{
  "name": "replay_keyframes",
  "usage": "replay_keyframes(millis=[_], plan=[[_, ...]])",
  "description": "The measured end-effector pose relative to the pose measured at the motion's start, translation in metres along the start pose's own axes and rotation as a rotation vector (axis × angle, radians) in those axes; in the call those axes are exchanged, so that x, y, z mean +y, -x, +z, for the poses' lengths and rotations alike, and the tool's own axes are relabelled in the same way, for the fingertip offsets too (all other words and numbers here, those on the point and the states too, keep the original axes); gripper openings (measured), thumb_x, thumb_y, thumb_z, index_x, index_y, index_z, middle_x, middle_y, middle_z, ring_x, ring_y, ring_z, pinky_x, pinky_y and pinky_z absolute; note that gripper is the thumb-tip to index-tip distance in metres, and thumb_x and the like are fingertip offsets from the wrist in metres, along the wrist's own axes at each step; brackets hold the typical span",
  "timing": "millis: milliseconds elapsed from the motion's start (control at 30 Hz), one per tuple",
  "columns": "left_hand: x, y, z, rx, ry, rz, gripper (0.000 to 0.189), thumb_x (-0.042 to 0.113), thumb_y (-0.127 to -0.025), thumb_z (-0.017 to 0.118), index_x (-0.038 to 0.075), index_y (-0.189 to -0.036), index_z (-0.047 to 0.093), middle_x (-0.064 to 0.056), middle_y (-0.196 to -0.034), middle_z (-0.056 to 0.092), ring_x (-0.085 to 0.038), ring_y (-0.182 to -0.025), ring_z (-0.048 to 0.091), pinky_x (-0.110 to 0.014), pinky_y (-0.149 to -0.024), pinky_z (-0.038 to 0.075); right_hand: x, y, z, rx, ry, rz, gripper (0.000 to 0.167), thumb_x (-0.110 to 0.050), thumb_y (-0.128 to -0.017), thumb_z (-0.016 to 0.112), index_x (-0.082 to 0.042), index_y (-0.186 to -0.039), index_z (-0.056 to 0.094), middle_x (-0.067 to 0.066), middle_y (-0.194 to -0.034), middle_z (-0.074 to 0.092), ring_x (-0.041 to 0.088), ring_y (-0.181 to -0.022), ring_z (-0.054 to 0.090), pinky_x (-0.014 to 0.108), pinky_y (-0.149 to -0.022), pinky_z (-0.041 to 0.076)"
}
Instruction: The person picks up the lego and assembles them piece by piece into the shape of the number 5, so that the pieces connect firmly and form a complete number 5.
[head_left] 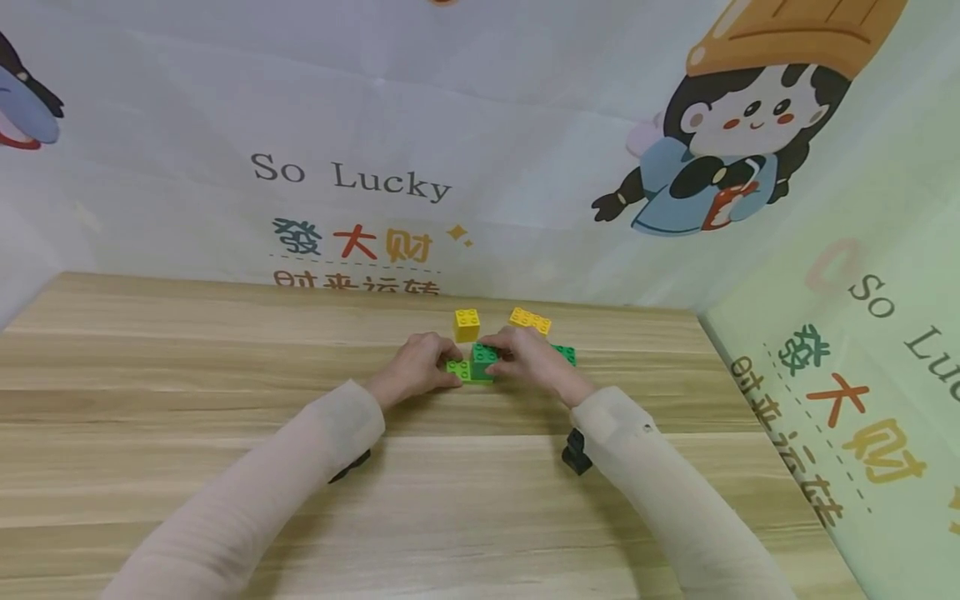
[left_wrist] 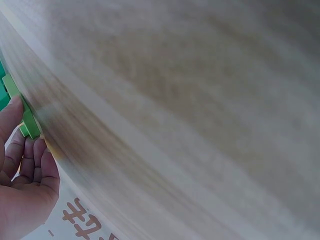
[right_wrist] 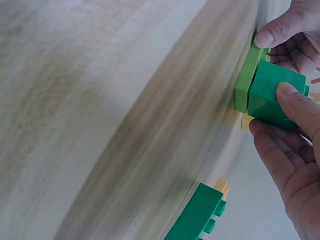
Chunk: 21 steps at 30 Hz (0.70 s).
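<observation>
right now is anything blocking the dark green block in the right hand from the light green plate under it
Nothing visible: the right hand holds the dark green block directly over the light green plate, and the yellow block stands beyond them.

Both wall cloths [head_left: 517, 233] bear "So Lucky", "發大财", "时来运转", partly cut off.

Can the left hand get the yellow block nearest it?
Probably yes: the yellow block stands just beyond the left hand, with nothing seen between. It would likely first release the light green brick.
</observation>
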<state>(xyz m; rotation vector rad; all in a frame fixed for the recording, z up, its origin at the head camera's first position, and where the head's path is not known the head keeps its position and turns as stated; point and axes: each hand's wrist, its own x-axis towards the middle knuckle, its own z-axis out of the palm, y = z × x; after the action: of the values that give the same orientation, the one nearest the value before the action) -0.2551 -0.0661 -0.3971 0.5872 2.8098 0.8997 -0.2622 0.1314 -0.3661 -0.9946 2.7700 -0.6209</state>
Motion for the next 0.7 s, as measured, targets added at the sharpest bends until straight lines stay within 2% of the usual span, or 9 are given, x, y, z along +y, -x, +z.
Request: replay_keyframes(millis=[233,467,567,700], plan=[[-0.0005,0.0000,0.0006,-0.009,0.007,-0.013,0.036,0.017,-0.076,0.078,0.002,-0.107,0.067,-0.009,-0.101,0.067,-0.019,-0.091,0.055,-0.037,-0.088,0.043,0.0013,0.0011,0.0032,0.026,-0.025,-0.006,0.042,-0.011,-0.084,0.069,0.002,-0.122,0.060,0.014,-0.106,0.067,0.019,-0.092,0.061,0.029,-0.077,0.051],[-0.0006,0.0004,0.0009,-0.003,0.009,0.001,0.037,0.017,-0.076,0.078,0.001,-0.107,0.067,-0.010,-0.101,0.067,-0.019,-0.090,0.055,-0.037,-0.087,0.044,0.0043,0.0049,0.0062,0.047,-0.079,-0.006,0.042,-0.010,-0.084,0.069,0.002,-0.123,0.059,0.014,-0.107,0.066,0.017,-0.087,0.060,0.027,-0.075,0.051],[-0.0010,-0.0002,0.0009,-0.001,0.006,0.010,0.037,0.017,-0.076,0.078,0.001,-0.107,0.067,-0.010,-0.102,0.068,-0.019,-0.090,0.056,-0.037,-0.087,0.044,0.0044,0.0053,0.0061,0.045,-0.065,-0.006,0.042,-0.011,-0.084,0.069,0.002,-0.123,0.059,0.014,-0.107,0.066,0.016,-0.088,0.060,0.027,-0.076,0.051],[-0.0003,0.0006,-0.0016,-0.004,0.004,0.011,0.037,0.017,-0.076,0.078,0.001,-0.107,0.067,-0.011,-0.103,0.068,-0.021,-0.091,0.057,-0.038,-0.088,0.044,0.0017,0.0029,0.0046,0.021,0.007,-0.014,0.041,-0.012,-0.085,0.069,0.001,-0.123,0.059,0.013,-0.105,0.066,0.017,-0.088,0.059,0.028,-0.077,0.050]])
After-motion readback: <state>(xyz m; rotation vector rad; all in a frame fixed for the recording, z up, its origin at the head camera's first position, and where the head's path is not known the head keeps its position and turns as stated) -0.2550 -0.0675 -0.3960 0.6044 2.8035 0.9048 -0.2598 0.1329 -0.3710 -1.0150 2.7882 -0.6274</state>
